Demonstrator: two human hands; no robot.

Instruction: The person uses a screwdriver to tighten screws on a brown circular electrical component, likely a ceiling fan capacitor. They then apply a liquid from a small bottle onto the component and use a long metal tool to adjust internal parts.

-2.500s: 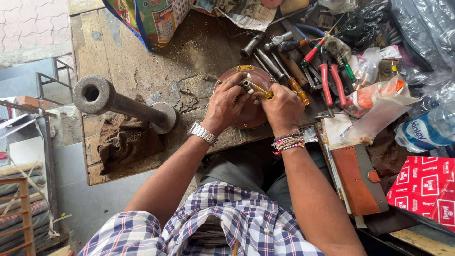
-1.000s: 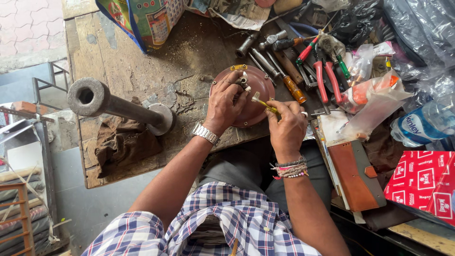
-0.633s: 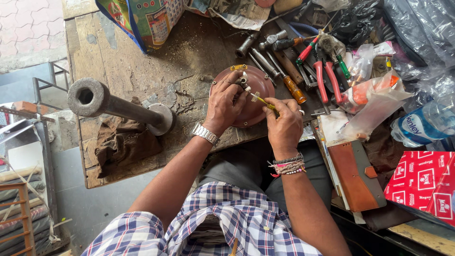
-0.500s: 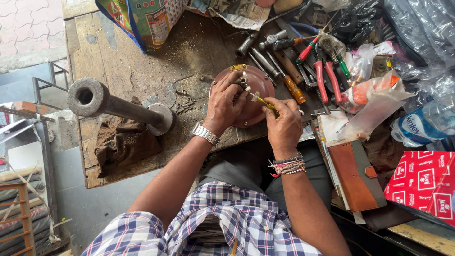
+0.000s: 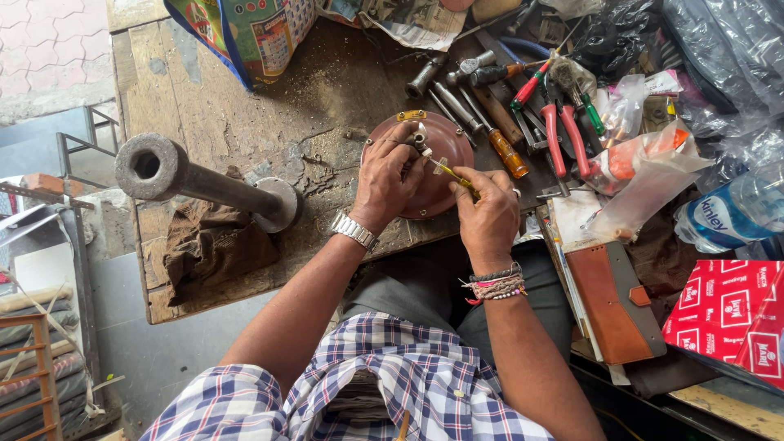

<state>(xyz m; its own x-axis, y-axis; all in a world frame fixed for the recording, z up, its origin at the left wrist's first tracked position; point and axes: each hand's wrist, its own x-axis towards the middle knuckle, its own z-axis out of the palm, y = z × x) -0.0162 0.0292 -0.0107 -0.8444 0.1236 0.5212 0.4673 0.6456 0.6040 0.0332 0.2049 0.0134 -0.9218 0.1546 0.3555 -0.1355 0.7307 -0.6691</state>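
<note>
A round reddish-brown metal cover (image 5: pixel 447 139) with a metal fitting at its centre lies on a worn wooden workbench (image 5: pixel 212 106). My left hand (image 5: pixel 388 175) rests on the cover and pinches the central fitting with its fingertips. My right hand (image 5: pixel 488 214) grips a thin yellow-handled screwdriver (image 5: pixel 453 174), whose tip points at the fitting. A metal watch sits on my left wrist, beaded bands on my right.
A thick steel pipe on a flange (image 5: pixel 200 181) stands at the left beside a brown rag (image 5: pixel 211 247). Hammers, screwdrivers and red-handled pliers (image 5: pixel 563 135) lie at the back right. Plastic bags, a brown wallet (image 5: pixel 608 302) and a red box (image 5: pixel 727 314) crowd the right.
My right hand drew back from the cover and now holds the yellow screwdriver with its tip at the central fitting. My left hand stays on the cover.
</note>
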